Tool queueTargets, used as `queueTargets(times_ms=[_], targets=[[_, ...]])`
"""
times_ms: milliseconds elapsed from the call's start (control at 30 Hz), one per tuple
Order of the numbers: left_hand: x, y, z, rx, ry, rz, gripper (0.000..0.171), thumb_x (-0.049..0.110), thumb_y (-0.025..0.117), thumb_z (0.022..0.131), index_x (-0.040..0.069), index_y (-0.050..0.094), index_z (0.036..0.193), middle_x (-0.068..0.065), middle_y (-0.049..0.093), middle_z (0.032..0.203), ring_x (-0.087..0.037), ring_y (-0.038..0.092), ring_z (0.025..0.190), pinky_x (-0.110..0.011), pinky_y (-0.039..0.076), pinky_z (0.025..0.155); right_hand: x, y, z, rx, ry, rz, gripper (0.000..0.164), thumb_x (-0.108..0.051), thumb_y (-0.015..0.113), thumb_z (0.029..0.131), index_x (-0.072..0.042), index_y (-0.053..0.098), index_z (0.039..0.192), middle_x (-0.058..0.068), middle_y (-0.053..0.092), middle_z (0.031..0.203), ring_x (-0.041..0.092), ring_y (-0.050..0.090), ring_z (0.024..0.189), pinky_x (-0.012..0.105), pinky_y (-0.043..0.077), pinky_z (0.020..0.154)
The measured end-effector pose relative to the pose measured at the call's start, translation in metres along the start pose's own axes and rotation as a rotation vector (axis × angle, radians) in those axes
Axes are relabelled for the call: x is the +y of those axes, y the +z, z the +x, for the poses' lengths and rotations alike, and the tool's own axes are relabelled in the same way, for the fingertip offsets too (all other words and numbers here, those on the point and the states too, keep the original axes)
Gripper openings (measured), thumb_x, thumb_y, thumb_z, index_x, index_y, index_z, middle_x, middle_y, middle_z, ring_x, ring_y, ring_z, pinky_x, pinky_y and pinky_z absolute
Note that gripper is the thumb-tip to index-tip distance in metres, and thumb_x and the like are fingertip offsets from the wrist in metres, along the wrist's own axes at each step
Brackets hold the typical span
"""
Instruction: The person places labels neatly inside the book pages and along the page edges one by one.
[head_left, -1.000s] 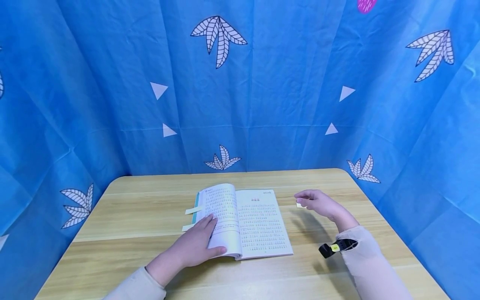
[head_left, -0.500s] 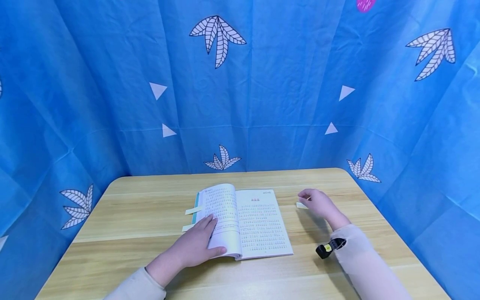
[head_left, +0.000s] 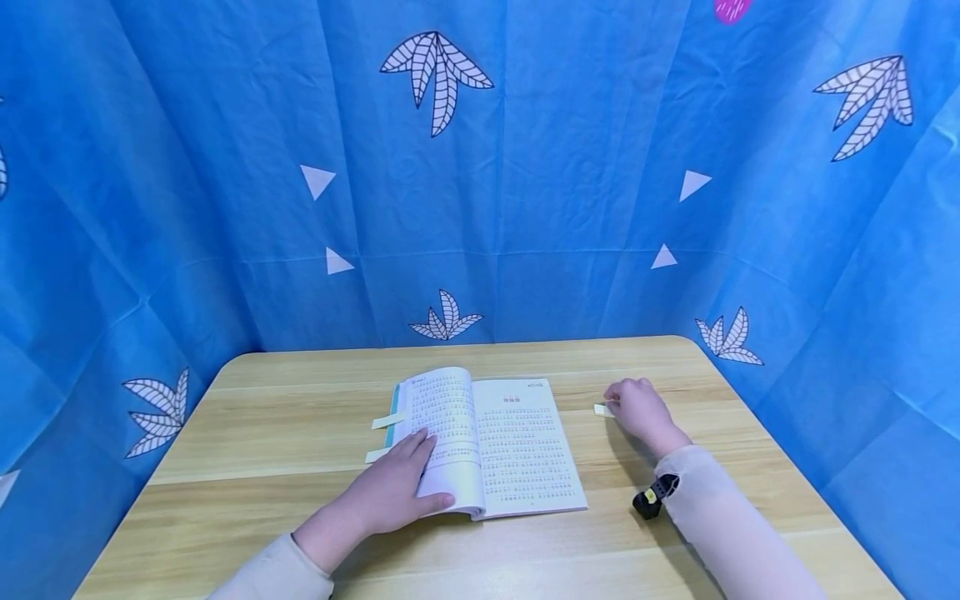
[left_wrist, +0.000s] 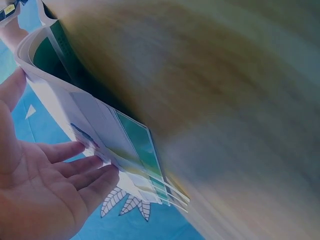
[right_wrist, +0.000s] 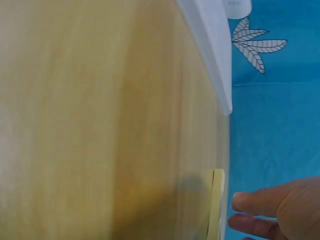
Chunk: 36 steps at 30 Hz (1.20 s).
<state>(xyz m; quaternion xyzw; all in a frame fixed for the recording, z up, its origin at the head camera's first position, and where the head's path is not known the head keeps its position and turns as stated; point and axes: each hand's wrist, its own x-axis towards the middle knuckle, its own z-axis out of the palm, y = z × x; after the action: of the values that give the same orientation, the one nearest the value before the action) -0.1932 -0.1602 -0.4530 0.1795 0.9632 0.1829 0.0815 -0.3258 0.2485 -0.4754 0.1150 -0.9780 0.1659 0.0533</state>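
My left hand (head_left: 392, 492) rests with straight, spread fingers on the left page of an open book (head_left: 532, 450); the left wrist view shows its thumb and fingertips against the curved pages (left_wrist: 65, 100). Two pale paper strips (head_left: 388, 421) stick out past the book's left edge, over a green cover. Right of the book, a small pad of pale yellow sticky notes (head_left: 602, 410) lies on the table, partly hidden by my right hand (head_left: 641, 410). In the right wrist view, the thumb and fingertips are close beside the pad (right_wrist: 216, 205), with nothing visible between them.
The wooden table (head_left: 285, 417) has rounded far corners. A blue patterned curtain (head_left: 495, 208) surrounds its back and sides. A black wrist camera (head_left: 649, 500) sits at the right sleeve, low over the table.
My right hand has shifted a little to the right and lower over the sticky notes, showing more of their left end. The left hand and the book have stayed put.
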Motion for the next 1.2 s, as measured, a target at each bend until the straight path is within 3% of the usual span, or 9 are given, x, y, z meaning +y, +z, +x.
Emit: queueTargets(times_ms=[367,1200], targets=[[0.0005,-0.0004,-0.0007,-0.004,-0.009,-0.008,0.099,0.067,0.063,0.087,-0.003,0.038,0.152,-0.022,0.032,0.159,-0.037,0.030,0.147,-0.052,0.032,0.116,-0.0001,0.0064,0.0012,-0.019,0.025,-0.098,0.014,-0.009,0.071,0.090,-0.006,0.079,0.102,0.013,0.073,0.100,0.033,0.056,0.091,0.051,0.049,0.081],[0.0030,-0.0013,-0.0022,0.000,-0.007,-0.007,0.097,0.064,0.064,0.088,-0.004,0.038,0.151,-0.023,0.032,0.158,-0.038,0.030,0.146,-0.052,0.032,0.116,-0.0044,0.0045,-0.0011,0.017,0.053,-0.133,0.008,-0.012,0.076,0.088,-0.011,0.080,0.094,0.009,0.074,0.098,0.031,0.056,0.089,0.051,0.047,0.076]])
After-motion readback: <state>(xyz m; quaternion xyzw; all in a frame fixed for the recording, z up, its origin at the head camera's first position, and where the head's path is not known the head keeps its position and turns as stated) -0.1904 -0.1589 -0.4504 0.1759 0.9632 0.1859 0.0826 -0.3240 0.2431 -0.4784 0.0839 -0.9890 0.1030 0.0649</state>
